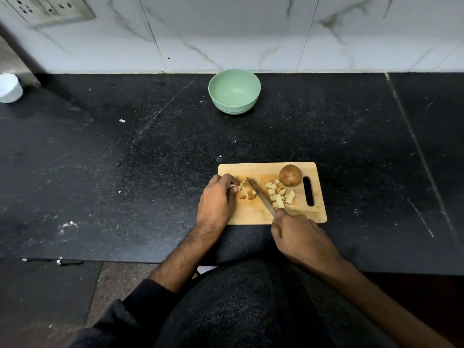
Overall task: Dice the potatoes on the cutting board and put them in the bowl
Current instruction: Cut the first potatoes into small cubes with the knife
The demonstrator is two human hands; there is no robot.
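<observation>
The right hand (pixel 300 234) has its grip clamped on a knife (pixel 259 197); the left hand (pixel 218 197) pinches potato pieces (pixel 244 191) beside the blade. Both work on a wooden cutting board (pixel 253 212), with diced potato (pixel 280 195) and a whole potato (pixel 290 175) beyond the right grip. The black speckled worktop (pixel 125 172) carries a green bowl (pixel 234 91) far ahead, near the marble-tiled wall (pixel 226 33).

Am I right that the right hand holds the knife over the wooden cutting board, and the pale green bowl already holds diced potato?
Not quite. In the head view the pale green bowl is empty; the diced potato pieces lie on the wooden cutting board. The right hand does hold the knife over it.
</observation>
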